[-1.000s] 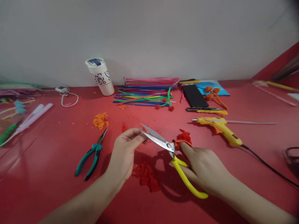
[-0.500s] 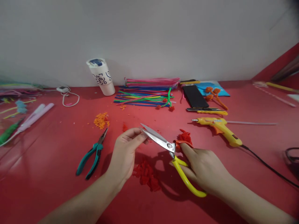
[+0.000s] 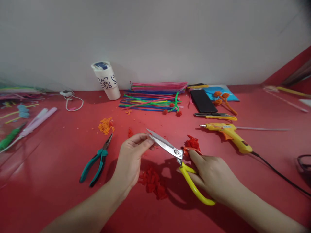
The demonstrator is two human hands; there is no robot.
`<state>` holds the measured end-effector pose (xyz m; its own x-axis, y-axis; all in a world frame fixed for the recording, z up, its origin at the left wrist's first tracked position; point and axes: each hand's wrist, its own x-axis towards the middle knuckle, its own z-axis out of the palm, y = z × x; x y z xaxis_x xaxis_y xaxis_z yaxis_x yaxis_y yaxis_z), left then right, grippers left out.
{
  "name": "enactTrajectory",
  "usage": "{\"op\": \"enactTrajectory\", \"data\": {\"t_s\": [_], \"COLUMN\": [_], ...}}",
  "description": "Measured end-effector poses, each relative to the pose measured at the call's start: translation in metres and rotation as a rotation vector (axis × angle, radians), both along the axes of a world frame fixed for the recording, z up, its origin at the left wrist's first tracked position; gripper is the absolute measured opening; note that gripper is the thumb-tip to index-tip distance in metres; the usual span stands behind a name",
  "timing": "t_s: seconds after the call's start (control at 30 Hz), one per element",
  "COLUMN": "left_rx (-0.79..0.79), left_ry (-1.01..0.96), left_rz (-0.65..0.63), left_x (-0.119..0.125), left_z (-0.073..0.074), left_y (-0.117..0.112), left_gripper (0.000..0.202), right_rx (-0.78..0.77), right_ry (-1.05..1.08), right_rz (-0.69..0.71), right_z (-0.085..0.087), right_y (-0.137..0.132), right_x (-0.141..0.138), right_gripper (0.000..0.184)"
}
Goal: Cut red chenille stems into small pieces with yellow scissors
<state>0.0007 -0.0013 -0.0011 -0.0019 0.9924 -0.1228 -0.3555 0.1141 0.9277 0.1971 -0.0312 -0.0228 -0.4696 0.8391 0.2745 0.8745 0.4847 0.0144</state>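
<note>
My right hand (image 3: 213,179) grips the yellow and orange handles of a pair of scissors (image 3: 170,149), whose steel blades point up and left. My left hand (image 3: 132,158) pinches its fingers together right at the blade tips; what it holds is too small to make out. Below the blades a heap of red cut bits (image 3: 153,183) lies on the red table (image 3: 60,200). Another small red clump (image 3: 193,142) sits just behind the scissor handles.
Teal pliers (image 3: 96,161) lie left of my left hand, with orange scraps (image 3: 105,124) behind them. A yellow glue gun (image 3: 229,132) with black cord lies at right. Further back are coloured pipe cleaners (image 3: 153,98), a white cup (image 3: 107,80), a phone (image 3: 202,101) and orange pipe-cleaner flowers (image 3: 222,97).
Almost nothing has moved. The scissor blades have closed slightly at my left fingertips, and the view has shifted down a little.
</note>
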Motion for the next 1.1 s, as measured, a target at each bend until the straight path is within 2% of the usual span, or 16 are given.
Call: {"op": "enactTrajectory", "data": {"t_s": [0.4, 0.63, 0.7, 0.83, 0.93, 1.03, 1.1], "left_rx": [0.007, -0.049, -0.068, -0.081, -0.104, -0.13, -0.15], "left_ry": [-0.002, -0.024, -0.037, -0.061, -0.035, 0.033, 0.088], "left_rz": [-0.015, -0.136, -0.19, -0.315, -0.406, -0.474, -0.502], "left_x": [-0.001, 0.002, 0.003, 0.006, 0.009, 0.012, 0.014], "left_z": [0.001, 0.003, 0.002, 0.001, 0.0, -0.001, -0.001], "left_y": [0.001, -0.002, -0.003, -0.007, -0.01, -0.014, -0.016], "left_gripper": [0.005, 0.005, 0.007, 0.011, 0.013, 0.013, 0.013], "right_rx": [-0.027, -0.421, -0.515, -0.723, -0.827, -0.886, -0.875], "right_ry": [0.026, 0.203, 0.309, 0.621, 0.789, 1.003, 1.126], "right_rz": [-0.029, -0.201, -0.209, -0.133, -0.215, -0.284, -0.246], "right_z": [-0.002, 0.015, 0.021, 0.026, 0.024, 0.021, 0.02], "right_y": [-0.001, 0.0, 0.001, 0.002, 0.002, 0.002, 0.001], "right_x": [0.001, -0.003, -0.004, -0.006, -0.01, -0.014, -0.016], "right_gripper": [0.039, 0.028, 0.028, 0.029, 0.024, 0.018, 0.023]}}
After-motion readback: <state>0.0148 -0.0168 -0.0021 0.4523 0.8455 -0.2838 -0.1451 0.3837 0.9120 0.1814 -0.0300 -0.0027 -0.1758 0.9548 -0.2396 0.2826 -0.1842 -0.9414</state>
